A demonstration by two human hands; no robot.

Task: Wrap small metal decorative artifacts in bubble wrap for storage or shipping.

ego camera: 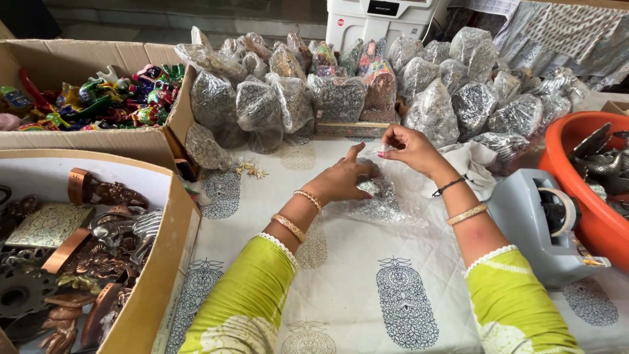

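Observation:
My left hand (342, 178) presses down on a small dark metal figure wrapped in a clear plastic bag (386, 200) that lies on the printed white cloth (341, 275). My right hand (409, 147) pinches the bag's open top edge and holds it up, just above and to the right of the left hand. Both wrists wear bangles, and the sleeves are yellow-green.
A heap of bagged figures (341, 92) fills the back of the table. Cardboard boxes at the left hold colourful figurines (98, 98) and metal pieces (72, 249). A grey tape dispenser (540, 219) and an orange tub (590, 190) stand at the right.

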